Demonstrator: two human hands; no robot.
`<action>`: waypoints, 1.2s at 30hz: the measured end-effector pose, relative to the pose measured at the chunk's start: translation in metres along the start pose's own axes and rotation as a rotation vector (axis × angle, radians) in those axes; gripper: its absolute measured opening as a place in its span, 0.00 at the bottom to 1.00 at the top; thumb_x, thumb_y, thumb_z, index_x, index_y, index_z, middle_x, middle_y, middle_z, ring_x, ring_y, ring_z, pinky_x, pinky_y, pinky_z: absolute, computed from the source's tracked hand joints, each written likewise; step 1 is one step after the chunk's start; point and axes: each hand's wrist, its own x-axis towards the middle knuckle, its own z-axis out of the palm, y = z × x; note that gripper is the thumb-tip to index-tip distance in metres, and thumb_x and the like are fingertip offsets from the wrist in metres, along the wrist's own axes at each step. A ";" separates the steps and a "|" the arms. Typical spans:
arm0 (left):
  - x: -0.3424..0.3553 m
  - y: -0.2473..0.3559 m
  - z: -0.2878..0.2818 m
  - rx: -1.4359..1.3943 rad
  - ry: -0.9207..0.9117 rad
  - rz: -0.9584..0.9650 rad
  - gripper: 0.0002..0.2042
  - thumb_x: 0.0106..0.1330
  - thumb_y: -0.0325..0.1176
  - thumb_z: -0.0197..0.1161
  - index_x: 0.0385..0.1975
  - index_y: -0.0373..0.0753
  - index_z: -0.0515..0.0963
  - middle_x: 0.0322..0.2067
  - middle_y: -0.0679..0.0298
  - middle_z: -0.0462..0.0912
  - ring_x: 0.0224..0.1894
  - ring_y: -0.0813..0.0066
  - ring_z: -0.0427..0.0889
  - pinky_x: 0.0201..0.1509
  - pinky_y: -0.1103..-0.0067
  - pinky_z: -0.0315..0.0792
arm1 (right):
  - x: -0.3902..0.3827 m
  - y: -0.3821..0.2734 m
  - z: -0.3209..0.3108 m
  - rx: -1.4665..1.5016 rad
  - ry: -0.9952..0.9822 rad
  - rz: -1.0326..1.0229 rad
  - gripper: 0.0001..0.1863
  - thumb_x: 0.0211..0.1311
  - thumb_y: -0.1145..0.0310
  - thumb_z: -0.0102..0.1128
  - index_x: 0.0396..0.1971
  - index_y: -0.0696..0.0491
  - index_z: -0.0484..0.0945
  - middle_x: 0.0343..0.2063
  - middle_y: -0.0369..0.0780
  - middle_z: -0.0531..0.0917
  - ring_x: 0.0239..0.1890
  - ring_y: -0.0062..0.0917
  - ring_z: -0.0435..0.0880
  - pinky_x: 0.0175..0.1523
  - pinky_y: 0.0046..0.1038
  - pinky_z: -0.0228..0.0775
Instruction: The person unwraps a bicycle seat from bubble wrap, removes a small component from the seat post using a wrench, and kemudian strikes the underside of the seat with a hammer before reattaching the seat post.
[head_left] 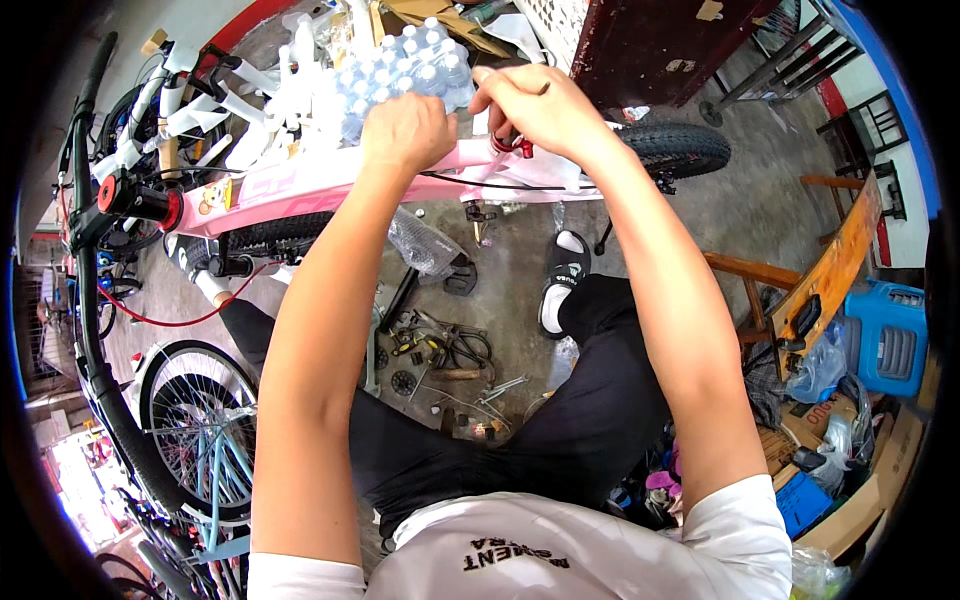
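Observation:
A pink bicycle frame (300, 188) stretches across in front of me, with black handlebars (88, 300) at the left. My left hand (410, 130) is closed in a fist over its top tube; whatever the fingers hold is hidden beneath. Just above the red seat clamp (518, 147), my right hand (540, 108) has its fingers curled inward. A small dark bit shows by its knuckles, too little to name. The two hands are a short gap apart. A rear tire (675, 148) shows past the right hand.
Wrapped water bottles (400, 70) stand behind the frame. Tools (440, 345) and loose parts lie on the floor between my legs. A spoked wheel (200, 430) is at lower left, a wooden chair (835, 265) and a blue plastic case (885, 340) at right.

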 end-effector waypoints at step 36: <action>0.007 0.006 0.001 -0.001 0.010 0.056 0.21 0.67 0.48 0.55 0.32 0.36 0.87 0.34 0.43 0.87 0.39 0.45 0.88 0.47 0.57 0.81 | -0.023 -0.017 -0.013 0.657 0.165 -0.181 0.35 0.74 0.36 0.47 0.33 0.55 0.86 0.18 0.29 0.74 0.24 0.13 0.69 0.31 0.19 0.60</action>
